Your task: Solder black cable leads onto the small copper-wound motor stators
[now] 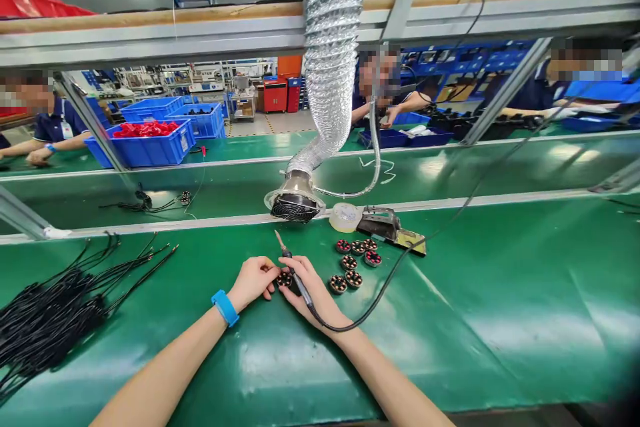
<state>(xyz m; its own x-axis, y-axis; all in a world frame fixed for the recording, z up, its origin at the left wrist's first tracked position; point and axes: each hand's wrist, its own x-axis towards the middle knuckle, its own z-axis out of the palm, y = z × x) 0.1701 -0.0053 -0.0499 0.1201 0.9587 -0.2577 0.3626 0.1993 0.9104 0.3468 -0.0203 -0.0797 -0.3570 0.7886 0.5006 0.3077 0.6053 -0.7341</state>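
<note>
My right hand [313,290] is closed around a soldering iron [299,280], its tip pointing up and away over the green bench. Between my two hands sits a small round black part with copper-coloured contacts [284,278]. My left hand [256,278], with a blue band on its wrist, pinches at the left side of this round part. The right fingers touch its other side. Several similar round parts [349,262] lie to the right, some showing red. Behind them are a soldering iron stand [387,223] and a pale round container [345,217].
A bundle of black cables [55,310] lies at left. A silver duct [333,47] with a fan [297,207] hangs just beyond my hands. The iron's cord [395,280] crosses the right side. Co-workers sit across the line, near blue bins [155,150].
</note>
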